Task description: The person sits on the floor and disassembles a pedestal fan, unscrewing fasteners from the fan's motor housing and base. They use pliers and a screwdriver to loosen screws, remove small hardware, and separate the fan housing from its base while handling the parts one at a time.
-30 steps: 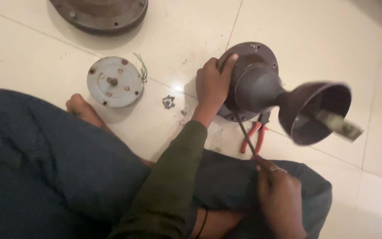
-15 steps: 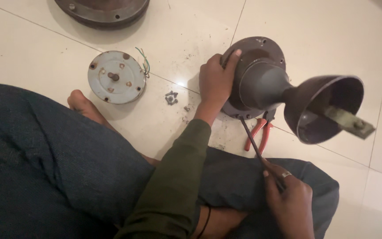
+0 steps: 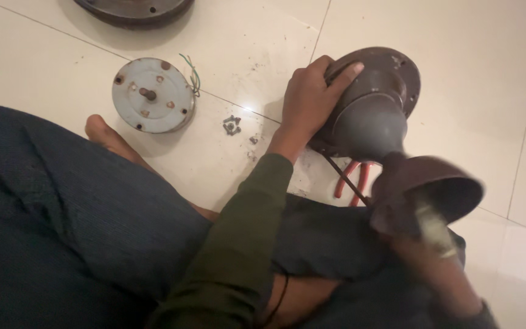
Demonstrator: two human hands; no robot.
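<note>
The person is sitting on the tiled floor (image 3: 445,103), working on a dark fan housing (image 3: 372,103) that is lying on its side beside the knee. The left hand (image 3: 308,100) is gripping its rim, fingers curled closed over the edge. The right hand (image 3: 439,274) is blurred under the brown cup-shaped cover (image 3: 427,189); its grip cannot be judged. Disassembly appears partly done: a grey round motor core (image 3: 152,102) is lying apart, with a small loose nut (image 3: 232,125) nearby. Red-handled pliers (image 3: 351,180) are resting beneath the housing.

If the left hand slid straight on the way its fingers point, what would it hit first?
Probably nothing new: the left hand already rests on the dark brown round metal fan housing, fingers pointing across its rim. Beyond lies cream floor tile.
</note>
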